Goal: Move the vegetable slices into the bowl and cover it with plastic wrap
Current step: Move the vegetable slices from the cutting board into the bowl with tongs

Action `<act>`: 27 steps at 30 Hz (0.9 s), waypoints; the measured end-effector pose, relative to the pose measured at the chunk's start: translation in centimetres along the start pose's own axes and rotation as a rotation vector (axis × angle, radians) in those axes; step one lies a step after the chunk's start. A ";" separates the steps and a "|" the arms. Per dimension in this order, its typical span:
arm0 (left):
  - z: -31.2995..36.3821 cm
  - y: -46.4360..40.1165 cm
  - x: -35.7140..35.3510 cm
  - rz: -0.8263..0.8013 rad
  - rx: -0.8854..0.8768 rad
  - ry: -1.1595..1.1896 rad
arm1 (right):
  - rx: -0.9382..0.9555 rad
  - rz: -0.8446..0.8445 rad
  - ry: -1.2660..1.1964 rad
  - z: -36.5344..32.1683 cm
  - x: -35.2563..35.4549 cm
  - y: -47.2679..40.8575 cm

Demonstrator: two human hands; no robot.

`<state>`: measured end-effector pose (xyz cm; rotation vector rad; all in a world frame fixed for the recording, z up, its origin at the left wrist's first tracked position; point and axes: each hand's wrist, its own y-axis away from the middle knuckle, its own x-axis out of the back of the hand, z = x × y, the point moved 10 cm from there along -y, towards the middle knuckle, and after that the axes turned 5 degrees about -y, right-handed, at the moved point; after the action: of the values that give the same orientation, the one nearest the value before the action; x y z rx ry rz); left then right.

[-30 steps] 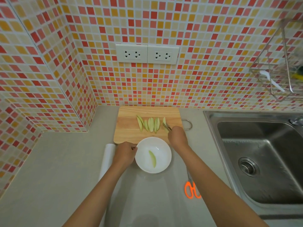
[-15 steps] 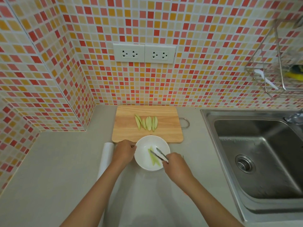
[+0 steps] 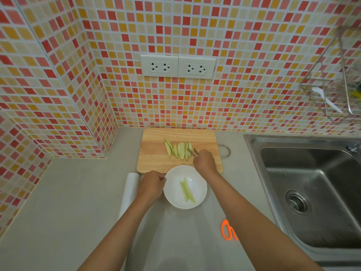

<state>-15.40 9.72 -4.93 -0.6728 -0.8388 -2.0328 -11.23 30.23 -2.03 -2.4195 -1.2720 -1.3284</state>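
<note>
Grey counter, mosaic-tiled corner; left hand grips bowl; right hand pinches tongs.

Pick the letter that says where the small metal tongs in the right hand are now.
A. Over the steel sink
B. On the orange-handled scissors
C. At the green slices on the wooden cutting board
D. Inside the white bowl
C: the small metal tongs held by the right hand reach the rightmost of the pale green vegetable slices on the rectangular wooden cutting board, beyond the round white bowl.
</note>
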 end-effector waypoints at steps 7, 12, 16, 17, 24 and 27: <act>0.0 0.0 0.1 0.012 -0.001 -0.010 | -0.016 0.045 0.015 0.5 -0.1 -1.0; 0.1 0.0 0.1 0.017 -0.001 -0.016 | -0.027 0.046 0.019 0.9 -0.3 -1.3; 0.0 0.0 0.1 0.019 0.003 0.011 | -0.037 0.074 -0.015 1.7 -0.1 -1.4; 0.1 0.1 0.1 0.022 0.002 0.009 | -0.035 0.070 -0.013 1.8 -0.1 -1.4; 0.3 0.3 0.3 0.031 -0.008 0.014 | -0.041 0.062 0.004 2.2 -0.3 -1.9; 0.3 0.5 0.3 0.029 -0.006 0.009 | -0.047 0.075 -0.058 2.1 -0.2 -2.3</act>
<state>-15.12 9.58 -4.35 -0.6748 -0.8139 -2.0119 -11.48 32.52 -4.13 -2.5280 -1.1626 -1.2918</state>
